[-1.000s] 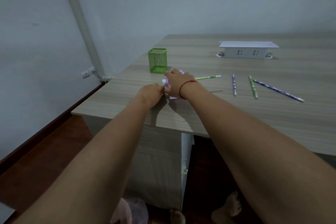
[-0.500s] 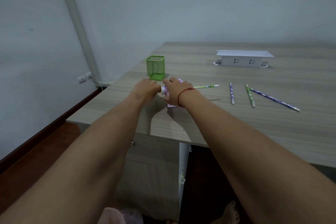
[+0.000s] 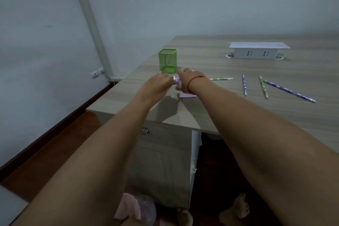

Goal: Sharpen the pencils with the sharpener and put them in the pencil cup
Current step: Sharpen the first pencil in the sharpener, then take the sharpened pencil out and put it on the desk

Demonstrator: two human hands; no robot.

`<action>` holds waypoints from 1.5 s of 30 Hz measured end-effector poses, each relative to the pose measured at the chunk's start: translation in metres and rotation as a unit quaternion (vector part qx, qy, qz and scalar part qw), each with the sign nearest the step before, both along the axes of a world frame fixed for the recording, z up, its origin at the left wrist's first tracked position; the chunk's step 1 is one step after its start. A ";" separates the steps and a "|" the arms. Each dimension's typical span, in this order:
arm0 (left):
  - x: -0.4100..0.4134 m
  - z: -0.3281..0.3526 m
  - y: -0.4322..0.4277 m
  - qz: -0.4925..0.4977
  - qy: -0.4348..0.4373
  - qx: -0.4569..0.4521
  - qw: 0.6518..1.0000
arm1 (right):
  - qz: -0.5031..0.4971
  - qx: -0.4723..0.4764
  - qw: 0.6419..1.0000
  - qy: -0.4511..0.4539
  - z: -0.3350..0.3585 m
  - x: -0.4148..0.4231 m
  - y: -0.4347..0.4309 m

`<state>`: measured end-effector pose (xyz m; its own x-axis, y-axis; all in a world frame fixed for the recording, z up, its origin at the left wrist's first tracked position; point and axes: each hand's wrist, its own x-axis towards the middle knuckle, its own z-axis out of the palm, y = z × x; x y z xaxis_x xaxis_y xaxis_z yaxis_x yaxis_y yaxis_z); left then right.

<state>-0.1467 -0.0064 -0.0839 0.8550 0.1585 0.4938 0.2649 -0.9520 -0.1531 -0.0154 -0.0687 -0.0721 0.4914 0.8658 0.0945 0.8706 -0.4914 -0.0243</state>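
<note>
— Pale wall behind, wood-grain tabletop [image 3: 211, 57] in front. Where are the hands?

— Both reach out over the near left corner. The right hand [image 3: 185, 80], with a red string round its wrist, lies curled over a pink sharpener [image 3: 186, 95] that sits on the tabletop. The left hand [image 3: 157, 84] is closed at the sharpener's left end, on a small pale knob [image 3: 174, 79]; whether that is a crank I cannot tell.

— And the pencils?

— One green pencil [image 3: 221, 79] sticks out just past the right wrist, lying towards the sharpener; whether its tip is inside is hidden by the hand. Further right of the right hand lie three more, apart from each other: a blue pencil [image 3: 244, 85], a second green pencil [image 3: 263, 87] and a long dark-blue pencil [image 3: 289, 91].

— The cup?

— A green mesh pencil cup [image 3: 167, 60] stands upright just beyond both hands. Well beyond the right hand sits a white socket box [image 3: 256, 53].
</note>
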 end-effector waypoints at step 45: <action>0.079 -0.005 -0.014 0.082 -0.117 -0.336 0.931 | -0.011 -0.022 0.999 -0.048 0.008 0.056 -0.084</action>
<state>-0.0673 -0.0200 -0.0889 0.6740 0.6171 0.4060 0.3657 -0.7563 0.5425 0.0406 -0.1528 -0.0642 0.5003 0.8595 0.1043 0.8571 -0.5087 0.0813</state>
